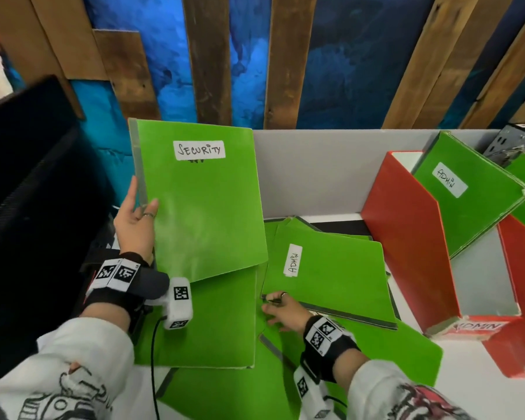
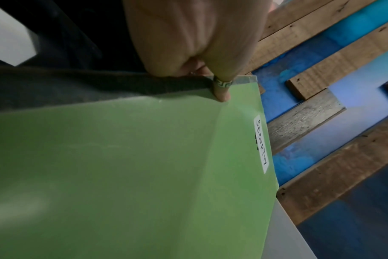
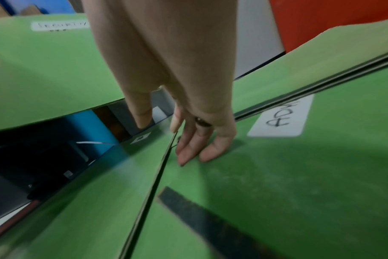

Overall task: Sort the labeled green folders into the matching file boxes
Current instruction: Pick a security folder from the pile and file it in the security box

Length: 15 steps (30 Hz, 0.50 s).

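I hold a green folder labelled SECURITY (image 1: 203,207) upright above the pile, also seen in the left wrist view (image 2: 144,166). My left hand (image 1: 137,216) pinches its taped left edge, thumb on the front (image 2: 220,91). A green ADMIN folder (image 1: 331,268) lies flat on top of several other green folders. My right hand (image 1: 278,310) is at its near left corner. In the right wrist view its fingers (image 3: 188,150) lie straight on another ADMIN-labelled folder (image 3: 277,175) underneath. A red file box marked ADMIN (image 1: 406,237) stands at the right with an ADMIN folder (image 1: 473,201) in it.
A second red box (image 1: 515,298) stands right of the first, holding another green folder. A black monitor (image 1: 28,192) fills the left side. A grey-white partition (image 1: 315,171) backs the white table (image 1: 452,398), with a wood-and-blue wall behind.
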Tool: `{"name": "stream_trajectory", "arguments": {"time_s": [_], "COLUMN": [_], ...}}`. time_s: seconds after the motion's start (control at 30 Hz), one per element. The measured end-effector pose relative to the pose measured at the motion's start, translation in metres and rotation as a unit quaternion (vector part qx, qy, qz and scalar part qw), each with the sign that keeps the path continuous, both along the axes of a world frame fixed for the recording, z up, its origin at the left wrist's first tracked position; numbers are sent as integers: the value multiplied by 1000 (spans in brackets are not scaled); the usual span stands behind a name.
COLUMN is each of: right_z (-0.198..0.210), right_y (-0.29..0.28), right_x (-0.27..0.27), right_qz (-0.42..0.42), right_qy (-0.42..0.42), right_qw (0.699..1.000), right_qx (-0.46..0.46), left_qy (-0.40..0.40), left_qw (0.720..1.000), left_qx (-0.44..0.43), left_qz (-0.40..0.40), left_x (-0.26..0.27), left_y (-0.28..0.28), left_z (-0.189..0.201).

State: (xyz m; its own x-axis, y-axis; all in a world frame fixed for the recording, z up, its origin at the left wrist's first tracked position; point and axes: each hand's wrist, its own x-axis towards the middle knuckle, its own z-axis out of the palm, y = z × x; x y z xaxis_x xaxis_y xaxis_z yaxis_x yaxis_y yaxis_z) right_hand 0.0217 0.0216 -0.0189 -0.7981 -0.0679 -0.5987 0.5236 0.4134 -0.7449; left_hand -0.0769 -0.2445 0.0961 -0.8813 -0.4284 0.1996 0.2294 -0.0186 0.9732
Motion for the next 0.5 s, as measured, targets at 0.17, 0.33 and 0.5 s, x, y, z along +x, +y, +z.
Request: {"name": "stream_trajectory", "arguments": {"time_s": [0.17, 0.33, 0.5], "right_z": [-8, -4, -5], "right_y": [-27, -46, -50], "right_x": [-18, -26, -21], "right_qz": [-89, -73, -66], "right_qy": [-7, -47, -64], "right_qw": [995, 992, 995], "right_qx": [34, 87, 32], "left_qy": [-12, 20, 62], "left_qw": [1000, 999, 996], "left_qx": [-20, -38, -62], "left_qz": [-5, 10, 21], "left_x": [-1, 5, 3], "left_y": [-11, -13, -20], "left_z": [-1, 15, 31]}}
